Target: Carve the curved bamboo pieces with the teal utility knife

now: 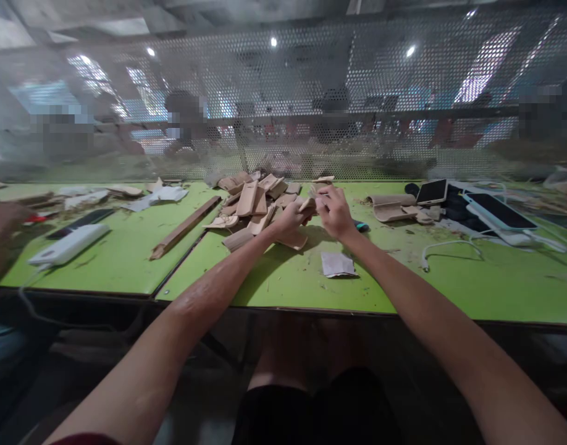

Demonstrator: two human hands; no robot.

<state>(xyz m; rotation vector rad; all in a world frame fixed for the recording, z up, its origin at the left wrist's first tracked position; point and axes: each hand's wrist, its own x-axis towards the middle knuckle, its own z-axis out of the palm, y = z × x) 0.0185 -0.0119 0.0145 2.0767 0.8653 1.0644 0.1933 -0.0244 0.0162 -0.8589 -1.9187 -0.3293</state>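
Note:
Above the green table [274,278], my left hand [290,219] is closed around a small light wooden piece [306,204]. Fingers of my right hand [333,211] are bent against the upper end of that piece, touching it or something thin beside it; the detail is too small to tell. A heap of curved brown wooden pieces [249,199] lies just left of and behind my left hand. Below my right hand rests a folded white paper [338,264]. A dark tool with a teal end [361,227] lies partly hidden behind my right wrist.
A long wooden strip [186,227] and a white power strip [70,245] lie left. At right are curved wood [392,207], two phones [499,210] and a white cable [450,244]. Another person's hand [5,225] shows far left. A perforated screen [283,93] stands behind.

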